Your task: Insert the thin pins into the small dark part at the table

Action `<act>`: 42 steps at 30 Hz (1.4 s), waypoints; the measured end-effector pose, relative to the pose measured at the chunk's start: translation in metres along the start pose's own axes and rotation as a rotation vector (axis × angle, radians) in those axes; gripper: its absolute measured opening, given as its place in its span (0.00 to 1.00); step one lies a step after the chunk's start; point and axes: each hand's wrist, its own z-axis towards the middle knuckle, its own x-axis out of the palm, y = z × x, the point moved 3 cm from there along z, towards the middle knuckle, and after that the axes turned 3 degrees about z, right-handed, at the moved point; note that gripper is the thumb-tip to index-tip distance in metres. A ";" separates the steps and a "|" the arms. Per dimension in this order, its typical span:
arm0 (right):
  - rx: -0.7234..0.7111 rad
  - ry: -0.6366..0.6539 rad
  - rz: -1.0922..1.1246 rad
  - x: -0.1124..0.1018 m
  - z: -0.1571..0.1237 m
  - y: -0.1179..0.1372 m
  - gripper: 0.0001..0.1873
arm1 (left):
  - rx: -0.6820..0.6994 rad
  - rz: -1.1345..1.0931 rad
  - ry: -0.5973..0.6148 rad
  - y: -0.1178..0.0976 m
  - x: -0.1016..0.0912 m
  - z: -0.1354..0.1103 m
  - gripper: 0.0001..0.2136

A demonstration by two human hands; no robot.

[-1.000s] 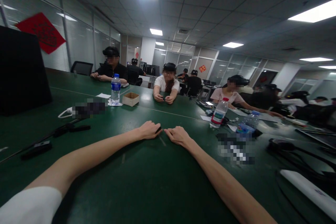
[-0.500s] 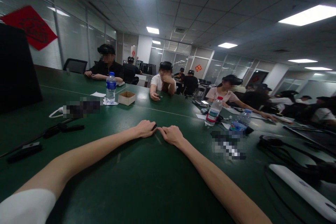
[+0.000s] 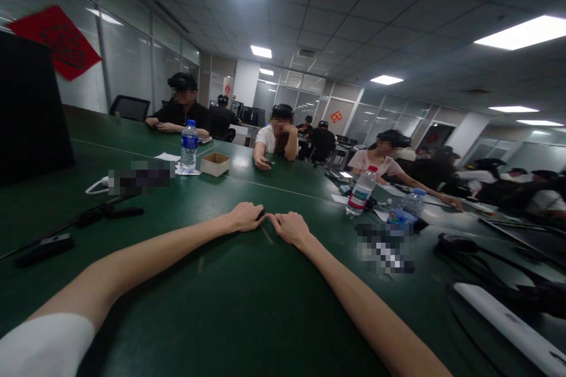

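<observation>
My left hand [image 3: 246, 217] is closed over the green table [image 3: 230, 300], pinching a small black object [image 3: 262, 214] that is too small to name. Beside it, my right hand [image 3: 289, 227] is curled with its thumb side toward the left hand. The fingertips of both hands nearly meet at the black object. Whether the right fingers touch it or hold anything is hard to make out. Both forearms stretch forward low over the tabletop.
Ahead stand a blue-capped bottle [image 3: 189, 147] and a small open box [image 3: 215, 164]. On the right are a red-capped bottle [image 3: 361, 191], a lying blue-capped bottle [image 3: 404, 212], a black headset [image 3: 490, 265] and a white device [image 3: 508, 318]. People sit around the table.
The view has shifted very slightly, so the scene sits a little to the right. My hands stay in the same pose at the black object.
</observation>
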 end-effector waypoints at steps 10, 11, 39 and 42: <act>0.042 0.012 0.012 -0.002 0.000 0.001 0.40 | -0.002 0.010 -0.006 0.000 -0.001 0.000 0.24; 0.036 0.011 0.016 -0.002 0.000 0.001 0.40 | -0.001 0.013 -0.003 0.000 -0.002 -0.001 0.24; -0.310 0.005 -0.058 -0.008 -0.008 0.004 0.39 | -0.003 0.090 0.027 -0.001 -0.003 -0.001 0.21; -0.187 -0.052 -0.048 -0.005 -0.007 0.001 0.39 | 0.018 0.091 0.010 -0.002 -0.003 -0.001 0.21</act>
